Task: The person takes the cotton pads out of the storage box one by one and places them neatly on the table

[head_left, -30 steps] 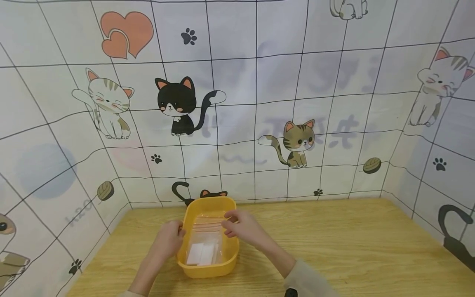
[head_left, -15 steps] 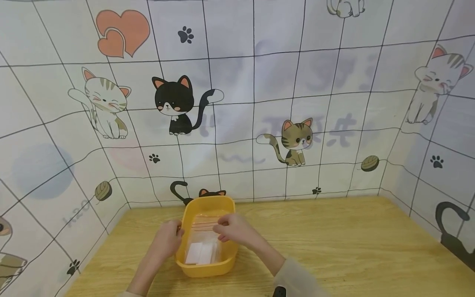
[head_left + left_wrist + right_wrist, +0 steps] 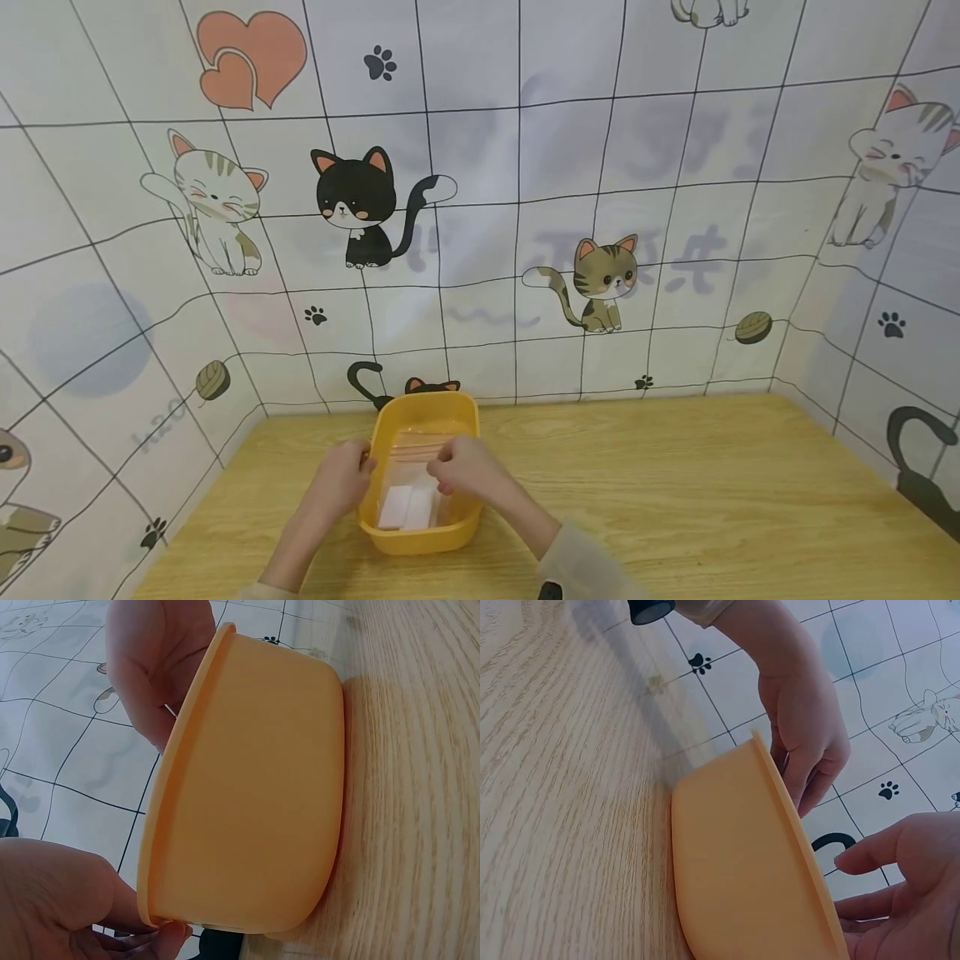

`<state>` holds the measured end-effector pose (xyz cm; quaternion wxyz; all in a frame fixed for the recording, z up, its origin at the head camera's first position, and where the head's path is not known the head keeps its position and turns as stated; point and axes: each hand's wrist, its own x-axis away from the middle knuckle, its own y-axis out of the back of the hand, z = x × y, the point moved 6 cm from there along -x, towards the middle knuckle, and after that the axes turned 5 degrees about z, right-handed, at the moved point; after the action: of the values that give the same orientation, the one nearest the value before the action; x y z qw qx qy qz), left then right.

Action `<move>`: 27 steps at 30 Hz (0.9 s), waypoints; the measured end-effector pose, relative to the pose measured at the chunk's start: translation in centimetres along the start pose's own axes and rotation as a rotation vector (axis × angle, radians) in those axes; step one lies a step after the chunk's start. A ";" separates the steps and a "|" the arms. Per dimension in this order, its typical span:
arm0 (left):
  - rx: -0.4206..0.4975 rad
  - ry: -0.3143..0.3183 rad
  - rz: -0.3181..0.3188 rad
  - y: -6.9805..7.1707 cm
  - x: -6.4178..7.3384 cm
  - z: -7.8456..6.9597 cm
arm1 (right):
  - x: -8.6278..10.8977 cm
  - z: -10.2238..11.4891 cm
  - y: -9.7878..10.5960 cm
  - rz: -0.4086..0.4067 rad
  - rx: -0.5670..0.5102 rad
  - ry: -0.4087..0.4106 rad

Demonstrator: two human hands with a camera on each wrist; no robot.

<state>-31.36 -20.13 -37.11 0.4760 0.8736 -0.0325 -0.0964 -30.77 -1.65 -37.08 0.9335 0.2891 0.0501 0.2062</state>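
Along the left of the cat-printed backdrop (image 3: 480,83), two coral hearts (image 3: 255,58), one larger than the other, stood above one printed yarn ball (image 3: 213,380). Next came the left hand (image 3: 339,481), its fingers curled on the left rim of one yellow plastic basin (image 3: 420,543) and pinching it. The basin sat on the wooden tabletop (image 3: 652,492); it held clear zip-top bags (image 3: 405,473) with orange-red stripes, overlapping too closely to count, and two white rectangles (image 3: 394,507) side by side at the near end. From the right side, the right hand (image 3: 468,473) reached in over the bags, thumb apart from the fingers; the rim hid some fingertips, so I could not tell whether they pinched a bag. Below that hand's beige sleeve (image 3: 588,565) showed one black device (image 3: 550,591). Farther right, a second yarn ball (image 3: 753,327) was printed.
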 end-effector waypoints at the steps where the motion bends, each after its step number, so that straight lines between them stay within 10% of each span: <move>1: 0.002 -0.002 -0.001 0.0 0.0 0.0 | 0.0 -0.1 0.0 -0.003 0.006 -0.018; 27: -0.016 -0.057 -0.025 0.1 0.1 -0.2 | -0.8 -0.7 -1.3 -0.099 -0.137 -0.033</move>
<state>-31.26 -20.06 -36.93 0.4808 0.8669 -0.0341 -0.1275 -31.16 -2.55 -38.42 0.9608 0.2250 0.0345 0.1581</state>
